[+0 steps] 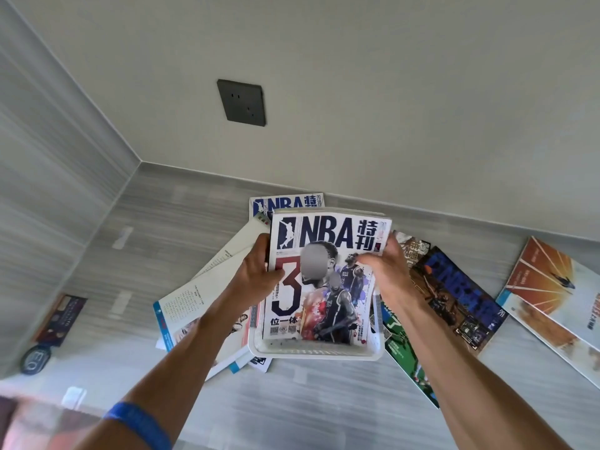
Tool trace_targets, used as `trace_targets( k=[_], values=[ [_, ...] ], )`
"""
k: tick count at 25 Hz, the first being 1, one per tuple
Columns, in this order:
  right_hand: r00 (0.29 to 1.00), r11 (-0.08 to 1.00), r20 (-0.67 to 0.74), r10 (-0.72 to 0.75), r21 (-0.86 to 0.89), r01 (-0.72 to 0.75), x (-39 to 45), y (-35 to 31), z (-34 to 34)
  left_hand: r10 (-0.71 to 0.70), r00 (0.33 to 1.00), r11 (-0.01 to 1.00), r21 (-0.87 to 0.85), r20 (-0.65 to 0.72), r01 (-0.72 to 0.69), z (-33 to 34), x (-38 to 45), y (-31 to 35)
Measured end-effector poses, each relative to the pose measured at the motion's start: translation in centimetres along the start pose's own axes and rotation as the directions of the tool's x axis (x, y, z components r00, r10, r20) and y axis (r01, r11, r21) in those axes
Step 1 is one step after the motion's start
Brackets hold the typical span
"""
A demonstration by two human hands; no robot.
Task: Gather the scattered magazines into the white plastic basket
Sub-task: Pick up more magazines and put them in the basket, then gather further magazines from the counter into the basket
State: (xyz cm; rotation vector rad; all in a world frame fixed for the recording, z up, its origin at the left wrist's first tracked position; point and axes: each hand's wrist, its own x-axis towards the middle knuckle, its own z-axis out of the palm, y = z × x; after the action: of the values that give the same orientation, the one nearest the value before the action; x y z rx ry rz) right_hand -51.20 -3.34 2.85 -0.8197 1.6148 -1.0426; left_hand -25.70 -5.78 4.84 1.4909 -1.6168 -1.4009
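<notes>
Magazine (321, 277) titled "NBA 特刊", with a big "3", sits in the white basket (315, 350), pinched at both edges by left hand (259, 271) and right hand (386, 271); more magazines (461, 293) lie around on the floor (292, 401).

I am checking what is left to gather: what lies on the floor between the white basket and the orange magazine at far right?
In the head view, two magazines: a green one and a dark NBA one.

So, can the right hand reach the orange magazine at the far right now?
Probably not right away: the right hand and left hand both hold the NBA magazine over the white basket. Once released, nothing blocks the way to the orange magazine.
</notes>
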Motion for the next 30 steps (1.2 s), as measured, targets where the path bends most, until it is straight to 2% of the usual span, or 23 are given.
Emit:
trace_targets(
  k=[2, 4, 7, 9, 11, 13, 15, 16, 17, 18, 20, 21, 22, 24, 27, 28, 30],
  values=[
    [0.998, 0.995, -0.059, -0.018, 0.101, 0.023, -0.1, 0.0, -0.6, 0.088, 0.996, 0.996, -0.023, 0.013, -0.087, -0.1, -0.4, -0.4],
    [0.998, 0.993, -0.055, 0.007, 0.115, -0.001, 0.1, -0.3, -0.8, 0.057, 0.998, 0.993, 0.106, -0.027, -0.054, 0.2, -0.4, -0.6],
    [0.999, 0.999, 0.044, 0.026, -0.046, -0.024, -0.1, -0.3, -0.9, 0.015, 0.993, 0.964, 0.264, -0.117, 0.017, 1.3, 0.0, -1.6],
    [0.997, 0.982, 0.06, 0.046, -0.184, -0.034, -1.3, 0.4, -1.3, -0.074, 0.99, 0.953, 0.284, -0.118, 0.105, 1.6, -0.1, -2.4],
    [0.998, 0.922, -0.033, 0.053, -0.383, -0.062, -3.9, 2.8, -2.3, -0.231, 0.969, 0.951, 0.193, -0.087, 0.243, 1.6, -1.7, -3.9],
    [0.998, 0.857, -0.037, 0.043, -0.512, -0.056, -7.5, 6.4, -3.7, -0.385, 0.914, 0.915, 0.075, -0.125, 0.396, 2.1, -4.8, -5.8],
    [0.994, 0.856, 0.03, 0.102, -0.511, -0.072, -10.3, 9.5, -4.7, -0.458, 0.877, 0.888, -0.025, -0.142, 0.459, 3.0, -7.5, -7.4],
    [0.993, 0.857, 0.0, 0.121, -0.505, -0.105, -11.0, 10.6, -5.4, -0.474, 0.868, 0.88, -0.069, -0.145, 0.469, 3.4, -8.2, -7.9],
    [0.986, 0.854, -0.102, 0.132, -0.494, -0.165, -11.0, 11.4, -6.3, -0.485, 0.86, 0.874, -0.088, -0.161, 0.477, 3.7, -8.3, -8.1],
    [0.952, 0.824, -0.26, 0.158, -0.497, -0.273, -10.5, 11.9, -7.6, -0.487, 0.855, 0.873, -0.082, -0.178, 0.48, 3.8, -8.0, -8.2],
    [0.785, 0.651, -0.543, 0.298, -0.486, -0.583, -9.8, 12.4, -10.5, -0.456, 0.865, 0.887, -0.03, -0.208, 0.461, 4.1, -7.7, -7.9],
    [0.704, 0.562, -0.62, 0.348, -0.463, -0.686, -10.1, 12.8, -11.7, -0.438, 0.871, 0.894, -0.001, -0.224, 0.449, 4.4, -7.8, -7.9],
    [0.653, 0.511, -0.66, 0.372, -0.441, -0.738, -10.4, 13.3, -12.6, -0.424, 0.871, 0.897, 0.021, -0.248, 0.442, 4.8, -8.0, -8.0],
    [0.598, 0.531, -0.676, 0.429, -0.347, -0.773, -10.6, 14.0, -13.3, -0.401, 0.868, 0.902, 0.042, -0.292, 0.43, 5.6, -8.4, -8.1],
    [0.549, 0.697, -0.636, 0.543, -0.024, -0.717, -10.0, 14.9, -14.4, -0.421, 0.853, 0.889, 0.046, -0.307, 0.455, 6.1, -8.3, -8.1],
    [0.546, 0.71, -0.62, 0.563, 0.024, -0.704, -10.0, 15.2, -14.8, -0.428, 0.852, 0.884, 0.055, -0.302, 0.464, 6.1, -8.3, -8.0],
    [0.611, 0.745, -0.611, 0.503, -0.051, -0.665, -9.9, 15.3, -15.5, -0.431, 0.851, 0.883, 0.056, -0.3, 0.466, 6.1, -8.2, -8.1]
  ],
)
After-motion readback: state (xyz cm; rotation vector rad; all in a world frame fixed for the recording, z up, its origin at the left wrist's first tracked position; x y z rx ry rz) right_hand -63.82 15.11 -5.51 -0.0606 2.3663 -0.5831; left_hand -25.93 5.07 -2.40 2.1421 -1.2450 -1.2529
